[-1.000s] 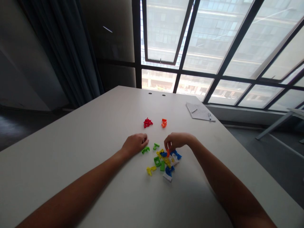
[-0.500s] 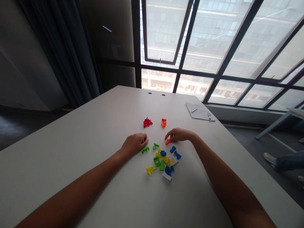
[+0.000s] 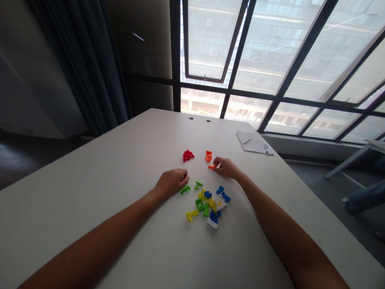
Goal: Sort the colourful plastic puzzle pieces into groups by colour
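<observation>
My right hand [image 3: 226, 167] pinches a small orange plastic piece [image 3: 211, 166] just above the white table [image 3: 120, 160], close below a small orange pile [image 3: 208, 156]. A red pile [image 3: 188, 155] lies to the left of that. My left hand [image 3: 171, 182] rests curled on the table, its fingertips beside a green piece [image 3: 184, 190]; whether it holds anything is hidden. A second green piece [image 3: 197, 185] sits nearby. Below both hands lies a mixed heap [image 3: 210, 205] of yellow, blue, green and white pieces.
A sheet of paper [image 3: 252, 141] with a pen [image 3: 266, 149] lies at the table's far right. Two cable holes [image 3: 199, 119] are near the far edge. Windows and a dark curtain stand behind. Another person's legs [image 3: 363, 198] show at the right.
My right hand lifted an orange piece out of the mixed heap and carried it up and away toward the orange pile. My left hand stayed put.
</observation>
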Available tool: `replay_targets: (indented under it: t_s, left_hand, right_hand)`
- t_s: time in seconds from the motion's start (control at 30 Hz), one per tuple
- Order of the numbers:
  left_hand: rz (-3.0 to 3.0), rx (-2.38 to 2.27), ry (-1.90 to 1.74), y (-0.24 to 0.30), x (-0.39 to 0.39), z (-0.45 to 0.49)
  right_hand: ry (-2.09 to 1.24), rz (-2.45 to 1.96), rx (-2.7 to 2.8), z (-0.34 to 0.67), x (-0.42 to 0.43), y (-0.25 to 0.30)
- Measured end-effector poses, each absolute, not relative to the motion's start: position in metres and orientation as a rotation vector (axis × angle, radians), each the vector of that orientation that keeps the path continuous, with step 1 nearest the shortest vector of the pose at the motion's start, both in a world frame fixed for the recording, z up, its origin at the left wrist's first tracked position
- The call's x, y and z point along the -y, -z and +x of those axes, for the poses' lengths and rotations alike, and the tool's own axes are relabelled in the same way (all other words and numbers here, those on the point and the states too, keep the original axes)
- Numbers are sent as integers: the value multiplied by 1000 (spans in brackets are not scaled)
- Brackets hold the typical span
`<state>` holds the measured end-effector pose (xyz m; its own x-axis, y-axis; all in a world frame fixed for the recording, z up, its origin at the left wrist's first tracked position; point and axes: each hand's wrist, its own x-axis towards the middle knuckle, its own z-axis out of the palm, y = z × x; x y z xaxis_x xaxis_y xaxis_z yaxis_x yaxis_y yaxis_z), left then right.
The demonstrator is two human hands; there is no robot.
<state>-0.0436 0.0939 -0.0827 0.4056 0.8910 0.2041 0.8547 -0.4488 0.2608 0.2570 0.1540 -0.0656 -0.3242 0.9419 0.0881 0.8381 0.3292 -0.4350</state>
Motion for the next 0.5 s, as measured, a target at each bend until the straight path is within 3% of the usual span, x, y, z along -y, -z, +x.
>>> replay_targets:
  t_s: [0.23, 0.5]
  left_hand:
    - [2546, -1585, -475, 82, -93, -43]
    - [2542, -1587, -479, 79, -92, -43]
  right_hand:
    - [-89, -1700, 2055, 245, -151, 88]
    - [-53, -1797, 2012, 244, -150, 90]
